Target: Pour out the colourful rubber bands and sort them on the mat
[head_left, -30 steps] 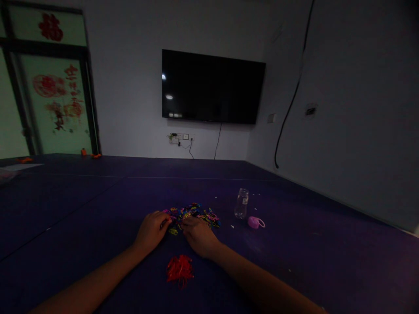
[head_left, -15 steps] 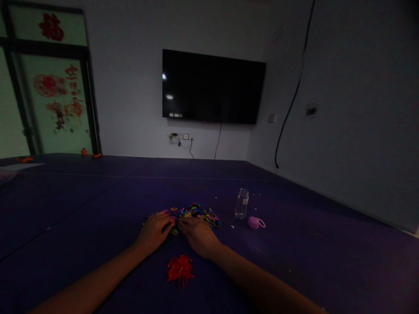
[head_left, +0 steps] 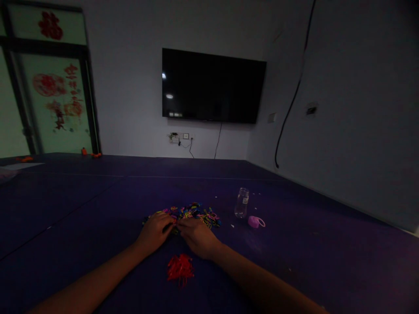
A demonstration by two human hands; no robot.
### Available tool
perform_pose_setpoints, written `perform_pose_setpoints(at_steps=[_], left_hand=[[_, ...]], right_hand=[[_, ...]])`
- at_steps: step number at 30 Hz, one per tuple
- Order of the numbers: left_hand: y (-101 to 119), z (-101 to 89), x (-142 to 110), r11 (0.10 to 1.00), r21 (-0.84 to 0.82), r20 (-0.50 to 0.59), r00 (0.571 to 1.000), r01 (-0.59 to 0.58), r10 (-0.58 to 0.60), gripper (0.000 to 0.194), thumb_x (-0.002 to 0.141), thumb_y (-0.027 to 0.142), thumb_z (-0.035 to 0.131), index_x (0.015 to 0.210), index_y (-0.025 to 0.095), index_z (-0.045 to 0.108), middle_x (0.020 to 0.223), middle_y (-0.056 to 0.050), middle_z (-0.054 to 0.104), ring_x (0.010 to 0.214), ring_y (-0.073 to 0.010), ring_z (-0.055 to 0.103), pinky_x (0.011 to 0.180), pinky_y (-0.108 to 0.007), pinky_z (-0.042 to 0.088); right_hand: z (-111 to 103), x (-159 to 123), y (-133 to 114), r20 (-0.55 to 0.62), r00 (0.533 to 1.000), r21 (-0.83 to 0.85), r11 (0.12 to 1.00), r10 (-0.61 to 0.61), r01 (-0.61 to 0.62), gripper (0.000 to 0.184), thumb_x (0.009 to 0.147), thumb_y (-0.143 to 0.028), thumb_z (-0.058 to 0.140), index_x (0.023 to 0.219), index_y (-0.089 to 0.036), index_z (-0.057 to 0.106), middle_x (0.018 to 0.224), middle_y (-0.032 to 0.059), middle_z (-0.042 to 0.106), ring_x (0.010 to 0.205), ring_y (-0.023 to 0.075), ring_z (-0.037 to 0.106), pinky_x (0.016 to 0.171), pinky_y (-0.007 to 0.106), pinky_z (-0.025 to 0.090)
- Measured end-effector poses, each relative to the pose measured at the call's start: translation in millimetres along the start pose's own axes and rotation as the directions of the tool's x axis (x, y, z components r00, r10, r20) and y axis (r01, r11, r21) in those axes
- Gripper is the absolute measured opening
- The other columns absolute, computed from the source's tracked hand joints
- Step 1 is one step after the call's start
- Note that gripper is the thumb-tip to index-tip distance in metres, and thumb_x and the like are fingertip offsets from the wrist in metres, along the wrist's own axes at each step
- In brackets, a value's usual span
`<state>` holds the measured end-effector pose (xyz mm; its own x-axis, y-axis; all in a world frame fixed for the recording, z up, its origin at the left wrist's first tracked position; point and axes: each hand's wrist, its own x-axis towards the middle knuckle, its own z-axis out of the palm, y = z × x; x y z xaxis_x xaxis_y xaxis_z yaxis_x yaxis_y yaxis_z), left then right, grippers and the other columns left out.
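Note:
A loose pile of small, thin loops (head_left: 193, 211) in pink, yellow, blue and other colours lies in front of me; whether they are clips or bands is too small to tell. At the pile's near left side is my left hand (head_left: 155, 230), its thumb and fingertips pinched on a small red loop (head_left: 174, 221). My right hand (head_left: 198, 237) covers the middle of the pile, its closed fingertips meeting the left ones. What those fingers hold is hidden. A separate heap of red loops (head_left: 180, 267) rests between my forearms.
Right of the pile stands an open clear bottle (head_left: 241, 204), with a pink lid with a ring (head_left: 254, 221) beside it. White scraps dot the purple surface (head_left: 294, 244). Orange objects (head_left: 96, 155) and a pale sheet (head_left: 21, 166) lie at the far left. A television (head_left: 212, 87) hangs beyond.
My fingertips have come together over the pile, the right ones shifting slightly left. Red now shows at the left fingertips. The red heap, bottle and lid have stayed put.

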<state>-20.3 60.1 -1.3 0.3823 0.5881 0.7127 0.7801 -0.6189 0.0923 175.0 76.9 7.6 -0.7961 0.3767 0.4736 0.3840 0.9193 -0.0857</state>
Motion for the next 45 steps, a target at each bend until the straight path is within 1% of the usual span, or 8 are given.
perform_pose_setpoints(at_steps=[5, 10, 15, 21, 27, 35, 40, 45], left_hand=[[1.6, 0.1, 0.0, 0.998, 0.040, -0.009, 0.999, 0.043, -0.043, 0.014, 0.085, 0.016, 0.050, 0.078, 0.019, 0.062, 0.078, -0.003, 0.067, 0.078, -0.0196, 0.063, 0.074, -0.033, 0.049], [0.9, 0.8, 0.3, 0.994, 0.071, -0.017, 0.997, 0.082, -0.081, 0.018, 0.089, 0.021, 0.045, 0.082, 0.019, 0.062, 0.081, -0.004, 0.067, 0.079, -0.0198, 0.062, 0.073, -0.033, 0.049], [0.9, 0.5, 0.0, 0.995, 0.044, -0.021, 0.996, 0.089, -0.088, 0.018, 0.089, 0.022, 0.045, 0.080, 0.019, 0.060, 0.078, -0.004, 0.066, 0.076, -0.0194, 0.062, 0.071, -0.032, 0.048], [2.5, -1.1, 0.4, 0.994, 0.032, 0.002, 0.994, 0.108, -0.108, 0.016, 0.088, 0.022, 0.047, 0.078, 0.019, 0.059, 0.078, -0.004, 0.065, 0.075, -0.0196, 0.062, 0.070, -0.032, 0.048], [4.6, -1.4, 1.0, 0.993, 0.071, 0.016, 0.995, 0.098, -0.100, 0.016, 0.088, 0.022, 0.047, 0.077, 0.019, 0.057, 0.078, -0.004, 0.064, 0.076, -0.0205, 0.061, 0.072, -0.034, 0.048], [3.5, -0.3, 0.3, 0.994, 0.067, 0.019, 0.996, 0.083, -0.085, 0.017, 0.088, 0.023, 0.048, 0.074, 0.020, 0.057, 0.075, -0.003, 0.063, 0.074, -0.0193, 0.060, 0.071, -0.032, 0.047], [1.6, 0.4, 0.1, 0.998, 0.027, 0.037, 0.997, 0.060, -0.061, 0.016, 0.089, 0.022, 0.048, 0.077, 0.020, 0.059, 0.076, -0.003, 0.065, 0.076, -0.0191, 0.060, 0.073, -0.033, 0.046], [2.4, 0.7, -0.1, 1.000, -0.016, 0.061, 0.998, 0.024, -0.023, 0.016, 0.088, 0.020, 0.048, 0.077, 0.020, 0.060, 0.078, -0.003, 0.066, 0.076, -0.0191, 0.060, 0.071, -0.032, 0.046]], right_hand=[[-0.2, -0.7, -0.1, 0.008, 1.000, 0.004, 1.000, 0.013, -0.013, 0.033, 0.088, -0.012, 0.040, 0.113, -0.016, 0.060, 0.116, 0.0094, 0.062, 0.107, 0.0177, 0.055, 0.092, 0.029, 0.043], [1.1, -0.5, 1.7, 0.012, 0.998, -0.030, 0.998, 0.055, -0.055, 0.027, 0.087, -0.011, 0.041, 0.102, -0.015, 0.064, 0.111, 0.0095, 0.064, 0.103, 0.0184, 0.057, 0.089, 0.029, 0.044], [2.6, 0.2, 3.2, 0.020, 0.999, -0.039, 0.999, 0.039, -0.038, 0.024, 0.087, -0.011, 0.043, 0.096, -0.016, 0.065, 0.106, 0.0083, 0.065, 0.101, 0.0181, 0.058, 0.088, 0.029, 0.044], [5.9, -0.6, 5.6, 0.021, 1.000, -0.031, 0.999, 0.021, -0.020, 0.025, 0.087, -0.010, 0.042, 0.100, -0.015, 0.063, 0.104, 0.0083, 0.066, 0.097, 0.0178, 0.059, 0.086, 0.029, 0.044], [5.0, -1.0, 5.2, 0.015, 0.999, -0.013, 0.999, 0.042, -0.042, 0.026, 0.085, -0.010, 0.043, 0.101, -0.016, 0.063, 0.106, 0.0076, 0.066, 0.100, 0.0173, 0.058, 0.086, 0.028, 0.043], [5.4, -1.2, 6.2, 0.004, 0.998, -0.020, 0.998, 0.058, -0.057, 0.025, 0.087, -0.012, 0.044, 0.102, -0.017, 0.064, 0.104, 0.0074, 0.066, 0.098, 0.0173, 0.059, 0.085, 0.028, 0.043], [4.9, -1.5, 5.2, 0.004, 0.998, -0.036, 0.997, 0.064, -0.063, 0.025, 0.087, -0.012, 0.044, 0.102, -0.018, 0.064, 0.103, 0.0070, 0.067, 0.096, 0.0173, 0.059, 0.085, 0.029, 0.043], [2.1, -0.4, 3.3, 0.008, 0.998, -0.027, 0.998, 0.064, -0.063, 0.025, 0.088, -0.014, 0.044, 0.100, -0.018, 0.065, 0.099, 0.0064, 0.067, 0.093, 0.0169, 0.060, 0.083, 0.028, 0.043]])
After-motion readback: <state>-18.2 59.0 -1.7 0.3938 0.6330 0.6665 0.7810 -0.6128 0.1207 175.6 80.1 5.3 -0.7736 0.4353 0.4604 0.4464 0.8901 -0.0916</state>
